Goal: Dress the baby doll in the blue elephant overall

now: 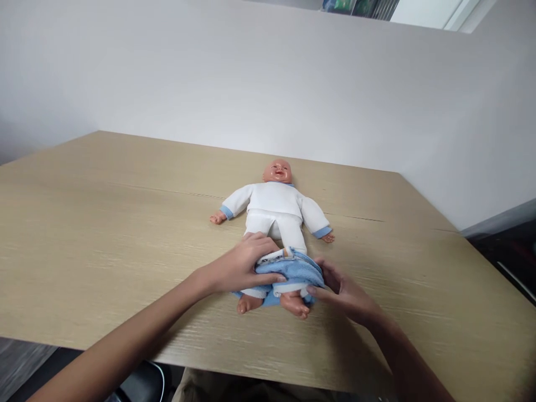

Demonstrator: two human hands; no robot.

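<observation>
A baby doll lies on its back on the wooden table, head toward the wall and bare feet toward me. It wears a white top with blue cuffs and white leggings. Blue doll trousers are bunched around its lower legs. My left hand grips their waistband from the left, its thumb across the front and its fingers partly hidden behind the cloth. On the other side my right hand pinches the right edge of the trousers between thumb and fingers.
The table reaches back to a pale wall. A black chair shows below the front edge. Dark objects stand past the right edge, and an opening with shelves sits high in the wall.
</observation>
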